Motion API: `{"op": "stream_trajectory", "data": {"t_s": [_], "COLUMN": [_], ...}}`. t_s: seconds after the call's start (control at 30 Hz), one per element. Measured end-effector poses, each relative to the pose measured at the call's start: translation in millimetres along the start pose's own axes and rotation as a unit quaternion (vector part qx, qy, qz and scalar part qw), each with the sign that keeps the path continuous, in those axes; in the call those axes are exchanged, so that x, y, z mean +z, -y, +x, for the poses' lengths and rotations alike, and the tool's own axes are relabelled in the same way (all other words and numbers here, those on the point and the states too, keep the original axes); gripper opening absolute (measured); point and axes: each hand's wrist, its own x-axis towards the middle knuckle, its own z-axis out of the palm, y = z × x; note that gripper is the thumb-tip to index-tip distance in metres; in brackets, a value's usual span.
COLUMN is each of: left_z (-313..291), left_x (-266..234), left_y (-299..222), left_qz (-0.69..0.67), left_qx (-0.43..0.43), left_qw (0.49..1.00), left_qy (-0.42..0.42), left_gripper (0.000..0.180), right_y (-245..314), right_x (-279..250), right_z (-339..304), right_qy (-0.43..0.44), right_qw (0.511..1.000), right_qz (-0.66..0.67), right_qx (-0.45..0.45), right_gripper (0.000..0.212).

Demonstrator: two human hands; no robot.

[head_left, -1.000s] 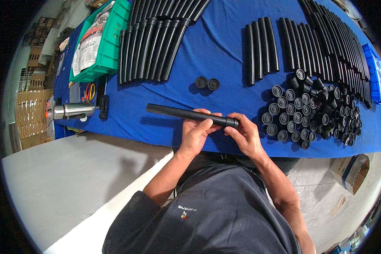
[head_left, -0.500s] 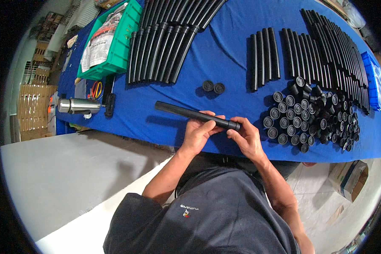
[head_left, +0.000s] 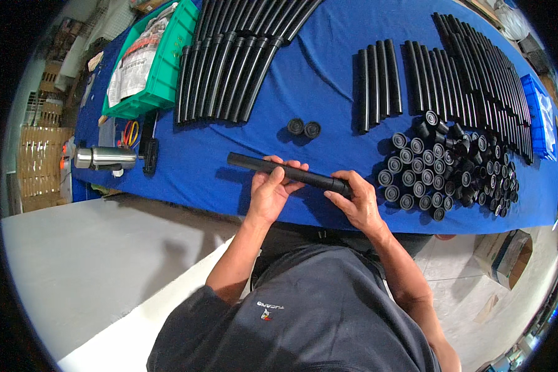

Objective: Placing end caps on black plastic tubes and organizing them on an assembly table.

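A black tube [head_left: 248,163] lies across my two hands just above the near edge of the table, its far left end free. My left hand [head_left: 268,193] grips it near the middle, thumb on top and fingers behind. At the other end, my right hand [head_left: 359,201] closes round a collar-like black cap [head_left: 338,185], which its fingers partly hide. Beyond the tube, two loose round caps [head_left: 312,129] sit side by side. To the right spreads a heap of similar black caps [head_left: 418,165], many showing ringed faces.
Collared tubes [head_left: 229,77] lie in rows at back left, beside a green crate [head_left: 167,87] holding newspaper. Plain tubes [head_left: 381,80] fill the back right, near a blue bin [head_left: 544,121]. A steel flask [head_left: 108,157] and scissors [head_left: 130,132] rest at the left on the blue cloth [head_left: 223,137].
My left hand has slid left along the tube, away from the cap. My right hand now covers more of the capped end. The whole view has shifted slightly.
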Motion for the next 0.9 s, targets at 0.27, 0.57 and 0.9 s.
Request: {"op": "stream_trajectory", "data": {"t_s": [0.27,0.57,0.9], "left_z": [-4,-2,-4], "left_x": [1,-6,-11], "left_y": [7,3,2], "left_qz": [0.021,-0.007,-0.031], "left_qx": [0.021,0.013,0.004], "left_qw": [0.999,1.000,0.999], "left_qy": [-0.038,0.001,0.034], "left_gripper": [0.020,0.020,0.022], "right_y": [1,5,7], "right_x": [7,1,2], "right_z": [-1,0,-1], "right_qy": [-0.031,0.000,0.080], "right_qw": [0.999,1.000,0.981], "right_qz": [-0.019,-0.010,0.155], "right_qx": [-0.030,0.002,0.091], "right_gripper": [0.031,0.034,0.032]}}
